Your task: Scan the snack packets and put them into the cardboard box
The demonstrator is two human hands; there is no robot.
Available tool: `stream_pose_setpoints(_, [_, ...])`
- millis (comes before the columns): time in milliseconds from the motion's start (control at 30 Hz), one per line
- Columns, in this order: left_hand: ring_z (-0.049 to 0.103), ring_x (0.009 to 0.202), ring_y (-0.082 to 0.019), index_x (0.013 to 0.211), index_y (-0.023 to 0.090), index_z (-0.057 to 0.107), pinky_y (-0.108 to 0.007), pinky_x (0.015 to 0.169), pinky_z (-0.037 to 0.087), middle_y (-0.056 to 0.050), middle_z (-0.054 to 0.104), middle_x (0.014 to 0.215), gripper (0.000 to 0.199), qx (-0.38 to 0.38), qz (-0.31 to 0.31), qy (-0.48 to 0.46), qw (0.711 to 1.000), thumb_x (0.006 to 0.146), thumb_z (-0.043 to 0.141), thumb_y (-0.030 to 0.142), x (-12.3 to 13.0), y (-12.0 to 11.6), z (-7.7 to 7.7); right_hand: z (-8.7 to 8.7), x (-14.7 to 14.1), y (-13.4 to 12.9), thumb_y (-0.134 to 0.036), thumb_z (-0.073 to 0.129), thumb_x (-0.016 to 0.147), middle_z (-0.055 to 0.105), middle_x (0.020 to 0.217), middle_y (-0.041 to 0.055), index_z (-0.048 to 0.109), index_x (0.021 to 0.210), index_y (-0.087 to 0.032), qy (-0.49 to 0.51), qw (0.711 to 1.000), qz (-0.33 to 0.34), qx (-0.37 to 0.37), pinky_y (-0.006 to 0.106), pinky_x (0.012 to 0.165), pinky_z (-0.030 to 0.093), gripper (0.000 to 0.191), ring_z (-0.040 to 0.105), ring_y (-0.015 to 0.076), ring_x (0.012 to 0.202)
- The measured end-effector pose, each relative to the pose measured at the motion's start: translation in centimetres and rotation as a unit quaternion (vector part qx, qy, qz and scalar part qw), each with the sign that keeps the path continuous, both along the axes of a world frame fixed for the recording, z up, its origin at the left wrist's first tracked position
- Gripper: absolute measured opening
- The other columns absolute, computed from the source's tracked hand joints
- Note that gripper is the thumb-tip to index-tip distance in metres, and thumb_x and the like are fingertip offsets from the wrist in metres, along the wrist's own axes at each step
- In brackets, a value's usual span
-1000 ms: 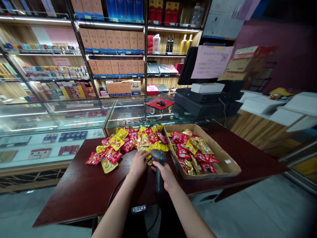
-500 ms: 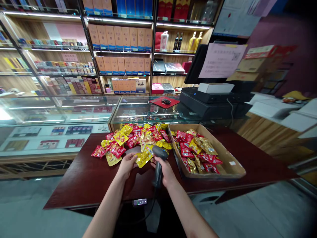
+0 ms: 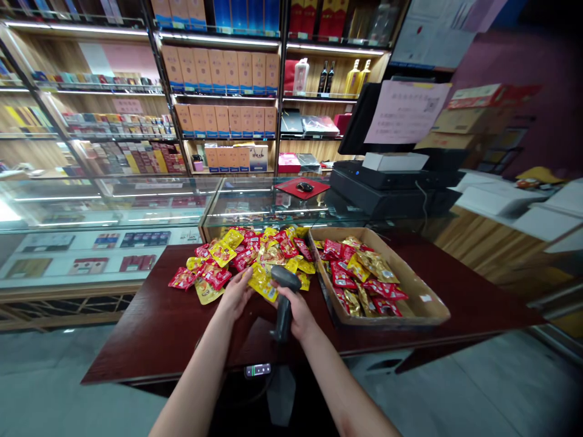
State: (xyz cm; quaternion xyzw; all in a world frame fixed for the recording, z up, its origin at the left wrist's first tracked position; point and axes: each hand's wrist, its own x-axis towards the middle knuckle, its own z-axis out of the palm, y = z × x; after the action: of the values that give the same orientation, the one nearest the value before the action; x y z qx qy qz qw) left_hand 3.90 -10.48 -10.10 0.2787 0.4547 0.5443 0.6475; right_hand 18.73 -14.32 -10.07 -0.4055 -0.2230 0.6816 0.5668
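Note:
My left hand (image 3: 237, 294) pinches the left edge of a yellow packet (image 3: 263, 283) near the front of the pile. In my right hand (image 3: 295, 308) is a dark handheld scanner (image 3: 284, 297), its head over the right part of that packet; some of those fingers are hidden behind the scanner. Red, yellow and gold packets (image 3: 246, 258) lie heaped on the dark red table (image 3: 150, 315) just beyond my hands. To the right, a cardboard tray (image 3: 426, 303) holds more red and gold packets (image 3: 341, 276).
Behind the table stands a glass counter (image 3: 246, 203) with a mouse (image 3: 305, 187) on a red mat. A monitor (image 3: 359, 118) and a black machine (image 3: 364, 188) are at the back right. A small lit device (image 3: 257, 370) sits at the table's front edge.
The scanner and my right hand have shifted slightly left. The yellow packet has tilted and risen a little, and my left hand has moved up with it.

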Motion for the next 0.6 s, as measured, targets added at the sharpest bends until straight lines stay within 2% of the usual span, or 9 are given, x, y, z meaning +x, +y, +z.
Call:
stream_pose_setpoints(67, [0.068,0.090,-0.019,0.103,0.012,0.063,-0.029,0.081,0.056,-0.013,0.070,0.101,0.025,-0.018,-0.022,-0.056,0.998,0.083,0.067,0.027,1.0,0.1,-0.1,0.1,-0.5,0.4,-0.030,0.073,0.060,0.072,0.100,0.0079,0.065,0.088,-0.017,0.005,0.999,-0.033,0.013,0.031,0.071,0.059,0.032,0.068,0.0244,0.097])
stream_pose_setpoints(133, [0.069,0.085,-0.016,0.099,0.012,0.063,-0.028,0.080,0.057,-0.012,0.070,0.099,0.018,-0.036,-0.031,-0.073,0.996,0.084,0.065,0.021,1.4,0.7,0.0,0.5,-0.7,0.8,-0.029,0.075,0.059,0.072,0.099,0.0073,0.065,0.089,-0.017,0.003,0.999,-0.045,0.025,0.031,0.073,0.059,0.034,0.067,0.0244,0.099])
stream_pose_setpoints(233, [0.068,0.072,-0.014,0.098,0.014,0.060,-0.030,0.072,0.058,-0.007,0.070,0.092,0.013,-0.068,-0.045,-0.059,0.995,0.086,0.062,0.018,1.2,2.7,0.4,1.5,-0.6,1.1,-0.029,0.077,0.058,0.071,0.100,0.0064,0.064,0.089,-0.017,-0.009,0.998,-0.039,0.048,0.031,0.076,0.059,0.035,0.067,0.0232,0.100])
stream_pose_setpoints(300, [0.068,0.069,-0.015,0.097,0.016,0.058,-0.035,0.069,0.059,-0.005,0.069,0.087,0.015,-0.095,-0.077,-0.033,0.992,0.084,0.064,0.020,0.6,4.3,0.8,2.2,-0.5,1.0,-0.031,0.078,0.060,0.070,0.099,0.0071,0.064,0.090,-0.017,-0.045,0.998,-0.018,0.042,0.030,0.071,0.060,0.036,0.067,0.0231,0.097])
stream_pose_setpoints(367, [0.068,0.068,-0.016,0.096,0.018,0.056,-0.037,0.066,0.059,-0.003,0.069,0.085,0.018,-0.116,-0.111,0.002,0.987,0.081,0.067,0.021,-0.1,5.8,1.1,2.9,-0.3,0.5,-0.035,0.078,0.062,0.069,0.095,0.0076,0.063,0.093,-0.017,-0.101,0.994,0.012,0.024,0.028,0.059,0.060,0.039,0.069,0.0237,0.090])
stream_pose_setpoints(467, [0.066,0.062,-0.014,0.095,0.019,0.055,-0.035,0.062,0.059,-0.001,0.068,0.080,0.020,-0.138,-0.143,0.058,0.978,0.080,0.069,0.021,-0.9,7.4,1.4,3.9,-0.4,-0.8,-0.042,0.076,0.065,0.067,0.092,0.0063,0.060,0.097,-0.018,-0.173,0.983,0.057,0.029,0.025,0.042,0.055,0.043,0.071,0.0216,0.070])
stream_pose_setpoints(600, [0.060,0.051,-0.010,0.096,0.019,0.055,-0.029,0.057,0.058,0.003,0.063,0.070,0.020,-0.139,-0.152,0.098,0.974,0.081,0.068,0.021,-1.1,9.0,2.5,5.3,-1.3,-2.3,-0.052,0.068,0.069,0.065,0.084,0.0039,0.057,0.091,-0.018,-0.200,0.973,0.109,0.042,0.025,0.034,0.049,0.042,0.063,0.0145,0.046])
